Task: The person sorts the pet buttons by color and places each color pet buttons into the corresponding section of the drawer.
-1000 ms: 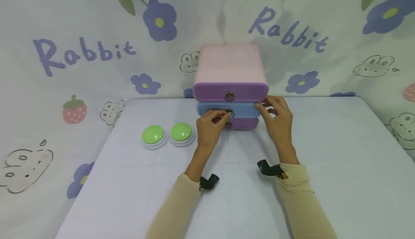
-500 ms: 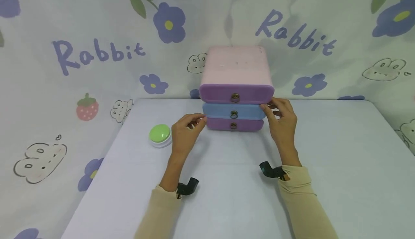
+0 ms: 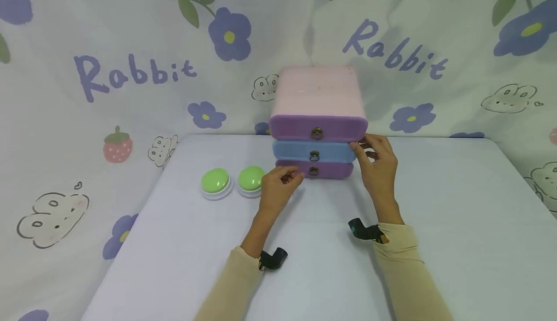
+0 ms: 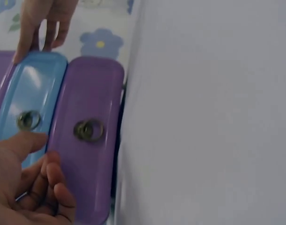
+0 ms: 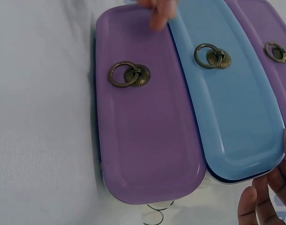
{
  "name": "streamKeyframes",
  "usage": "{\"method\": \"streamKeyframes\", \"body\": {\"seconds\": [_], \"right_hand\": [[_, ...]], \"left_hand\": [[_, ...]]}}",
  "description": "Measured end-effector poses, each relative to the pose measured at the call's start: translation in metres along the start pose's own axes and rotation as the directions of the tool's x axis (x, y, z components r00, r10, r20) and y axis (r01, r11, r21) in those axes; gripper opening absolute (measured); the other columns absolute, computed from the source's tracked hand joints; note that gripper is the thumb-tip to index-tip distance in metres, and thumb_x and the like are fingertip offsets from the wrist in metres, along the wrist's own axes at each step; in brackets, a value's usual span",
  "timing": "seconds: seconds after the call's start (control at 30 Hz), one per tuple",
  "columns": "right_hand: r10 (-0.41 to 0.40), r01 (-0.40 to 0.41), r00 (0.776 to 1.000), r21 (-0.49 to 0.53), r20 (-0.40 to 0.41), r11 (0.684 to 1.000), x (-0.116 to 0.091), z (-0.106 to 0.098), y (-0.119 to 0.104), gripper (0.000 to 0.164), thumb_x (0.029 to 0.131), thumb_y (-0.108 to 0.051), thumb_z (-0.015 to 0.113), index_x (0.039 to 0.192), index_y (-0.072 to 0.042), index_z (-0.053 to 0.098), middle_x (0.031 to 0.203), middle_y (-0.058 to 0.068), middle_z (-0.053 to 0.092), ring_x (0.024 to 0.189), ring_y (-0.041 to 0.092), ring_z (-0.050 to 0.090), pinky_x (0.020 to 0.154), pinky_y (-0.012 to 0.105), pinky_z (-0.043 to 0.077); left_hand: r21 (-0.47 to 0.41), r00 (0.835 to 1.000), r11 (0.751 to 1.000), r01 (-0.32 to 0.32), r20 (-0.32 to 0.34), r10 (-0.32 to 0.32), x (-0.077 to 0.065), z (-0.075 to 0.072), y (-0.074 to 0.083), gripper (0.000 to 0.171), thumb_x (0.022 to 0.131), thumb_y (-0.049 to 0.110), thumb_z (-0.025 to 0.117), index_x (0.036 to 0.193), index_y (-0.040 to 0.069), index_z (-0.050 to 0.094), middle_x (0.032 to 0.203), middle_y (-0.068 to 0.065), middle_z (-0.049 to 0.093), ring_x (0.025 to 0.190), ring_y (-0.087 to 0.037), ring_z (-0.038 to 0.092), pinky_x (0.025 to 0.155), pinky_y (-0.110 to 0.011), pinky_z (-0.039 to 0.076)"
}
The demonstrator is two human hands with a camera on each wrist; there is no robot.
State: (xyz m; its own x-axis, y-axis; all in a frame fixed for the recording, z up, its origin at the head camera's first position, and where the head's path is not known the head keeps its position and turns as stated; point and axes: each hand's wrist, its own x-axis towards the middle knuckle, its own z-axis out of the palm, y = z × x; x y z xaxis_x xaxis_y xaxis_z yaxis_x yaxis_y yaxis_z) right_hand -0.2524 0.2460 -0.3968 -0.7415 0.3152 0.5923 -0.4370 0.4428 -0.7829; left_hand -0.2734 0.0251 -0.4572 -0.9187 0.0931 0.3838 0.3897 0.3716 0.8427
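Note:
A small pink drawer cabinet stands at the back of the table, with a purple top drawer, a blue middle drawer and a purple bottom drawer. Each front carries a brass ring pull. My left hand is at the left part of the bottom drawer, fingers loosely bent and holding nothing; its fingertips are left of the bottom ring pull. My right hand grips the cabinet's right side, thumb at the blue drawer's right edge and fingers around the side, partly hidden.
Two green push buttons with white bases stand left of the cabinet: the outer button is in full view, while my left hand partly covers the inner button. A printed cloth hangs behind the white table.
My left hand has left the blue drawer's ring pull, swung left, then come back right and lower to the bottom drawer. My right hand keeps its place at the cabinet. The head view has shifted slightly.

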Motion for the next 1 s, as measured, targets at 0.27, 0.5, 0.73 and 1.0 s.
{"method": "streamKeyframes", "body": {"seconds": [0.27, 0.5, 0.73, 1.0], "right_hand": [[0.001, -0.001, 1.000, 0.011, -0.007, 1.000, 0.003, 0.009, 0.017, 0.033, 0.081, -0.020, 0.070, 0.113, -0.013, 0.066, 0.104, 0.002, 0.057, 0.096, 0.021, 0.056, 0.074, 0.021, 0.046], [0.019, -0.019, 1.000, -0.019, -0.006, 1.000, 0.008, 0.008, 0.020, 0.034, 0.081, -0.029, 0.070, 0.114, -0.022, 0.066, 0.106, -0.004, 0.056, 0.096, 0.013, 0.054, 0.074, 0.021, 0.044], [0.027, -0.028, 1.000, 0.010, 0.004, 1.000, 0.009, 0.008, 0.024, 0.036, 0.080, -0.023, 0.072, 0.115, -0.014, 0.065, 0.108, 0.002, 0.056, 0.097, 0.022, 0.056, 0.075, 0.024, 0.045], [0.055, -0.055, 0.998, -0.009, -0.001, 0.998, 0.005, 0.004, 0.033, 0.035, 0.080, -0.026, 0.071, 0.114, -0.019, 0.066, 0.106, -0.002, 0.056, 0.096, 0.015, 0.055, 0.075, 0.022, 0.045]], "left_hand": [[0.139, 0.999, 0.989, -0.050, -0.008, 0.052, 0.008, 0.015, 0.001, 0.013, 0.080, 0.017, 0.072, 0.087, 0.006, 0.072, 0.074, 0.003, 0.061, 0.064, -0.006, 0.056, 0.057, -0.018, 0.047], [0.137, 0.998, 0.990, -0.043, -0.031, 0.047, 0.014, 0.024, -0.001, 0.010, 0.080, 0.016, 0.071, 0.081, 0.006, 0.071, 0.072, 0.001, 0.063, 0.062, -0.007, 0.057, 0.055, -0.019, 0.047], [0.078, 0.999, 0.997, 0.002, -0.052, 0.002, 0.015, 0.032, -0.004, 0.008, 0.080, 0.015, 0.071, 0.079, 0.007, 0.071, 0.069, 0.001, 0.064, 0.061, -0.007, 0.057, 0.054, -0.020, 0.048], [0.039, 0.998, 0.998, 0.054, -0.046, -0.052, 0.008, 0.041, -0.011, 0.006, 0.080, 0.013, 0.068, 0.077, 0.009, 0.071, 0.067, 0.003, 0.063, 0.060, -0.006, 0.056, 0.053, -0.021, 0.048]]}}
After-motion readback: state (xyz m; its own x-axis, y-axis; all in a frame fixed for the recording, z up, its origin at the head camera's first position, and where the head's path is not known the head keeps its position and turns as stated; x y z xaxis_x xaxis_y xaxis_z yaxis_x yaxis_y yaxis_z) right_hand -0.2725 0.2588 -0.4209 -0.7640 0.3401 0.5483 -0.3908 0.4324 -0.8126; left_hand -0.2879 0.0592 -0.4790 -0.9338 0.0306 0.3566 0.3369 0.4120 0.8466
